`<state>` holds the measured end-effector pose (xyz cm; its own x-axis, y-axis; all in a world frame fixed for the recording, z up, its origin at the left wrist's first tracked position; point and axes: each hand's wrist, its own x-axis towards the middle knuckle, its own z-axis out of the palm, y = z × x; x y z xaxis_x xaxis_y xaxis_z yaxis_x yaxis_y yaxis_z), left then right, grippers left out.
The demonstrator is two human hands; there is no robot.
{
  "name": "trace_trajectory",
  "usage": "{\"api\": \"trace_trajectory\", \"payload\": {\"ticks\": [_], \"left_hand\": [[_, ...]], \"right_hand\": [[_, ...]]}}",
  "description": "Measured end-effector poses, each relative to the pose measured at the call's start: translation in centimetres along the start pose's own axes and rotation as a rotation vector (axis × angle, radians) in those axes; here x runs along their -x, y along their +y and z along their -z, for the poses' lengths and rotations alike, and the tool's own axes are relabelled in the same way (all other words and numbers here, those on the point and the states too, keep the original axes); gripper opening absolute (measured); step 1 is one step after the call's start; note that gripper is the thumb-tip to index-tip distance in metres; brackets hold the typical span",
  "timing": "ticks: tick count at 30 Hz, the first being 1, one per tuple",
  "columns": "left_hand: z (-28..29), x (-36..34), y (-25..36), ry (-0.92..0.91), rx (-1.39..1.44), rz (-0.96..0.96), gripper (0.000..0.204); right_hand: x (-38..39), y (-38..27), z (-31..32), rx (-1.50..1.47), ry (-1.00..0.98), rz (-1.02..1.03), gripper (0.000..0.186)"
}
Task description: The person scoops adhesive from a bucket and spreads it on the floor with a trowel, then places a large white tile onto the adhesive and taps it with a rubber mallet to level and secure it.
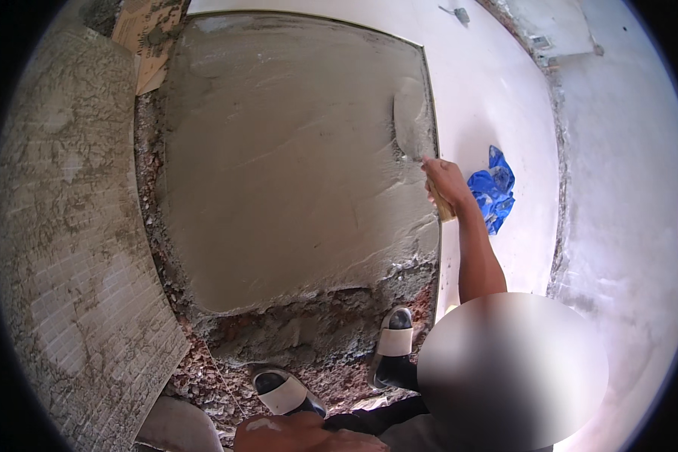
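Head view: a trowel is held at the right edge of a wet mortar bed.

The right hand (444,181) is seen wrapped tight around the wooden handle of the trowel (413,128), whose blade lies flat on the grey mortar bed (279,173), just beyond the hand. The long axis of the trowel runs up and slightly left, blade tip pointed away from the person, along the white tile (497,98) edge. The left hand (279,433) is seen at the lower edge, well apart; whether it is spread or shut cannot be told. A blue cloth (493,192) lies just right of the wrist.
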<state>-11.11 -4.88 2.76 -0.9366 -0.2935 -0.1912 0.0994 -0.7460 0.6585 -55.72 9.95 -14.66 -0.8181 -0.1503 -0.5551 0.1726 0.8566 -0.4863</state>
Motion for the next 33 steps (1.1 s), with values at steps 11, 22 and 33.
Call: {"api": "trace_trajectory", "payload": {"ticks": [11,22,33], "left_hand": [[0.0,-0.6,-2.0,0.002,-0.008,0.097,0.025],[-0.1,0.2,-1.9,0.013,-0.004,0.117,0.026],[-0.6,1.4,-1.6,0.080,0.010,0.022,0.027]], "right_hand": [[-2.3,5.2,2.2,0.102,-0.097,0.091,0.052],[-0.3,7.1,0.5,0.263,0.208,0.148,0.052],[-7.6,-7.8,-5.5,-0.372,0.123,-0.013,0.041]]}}
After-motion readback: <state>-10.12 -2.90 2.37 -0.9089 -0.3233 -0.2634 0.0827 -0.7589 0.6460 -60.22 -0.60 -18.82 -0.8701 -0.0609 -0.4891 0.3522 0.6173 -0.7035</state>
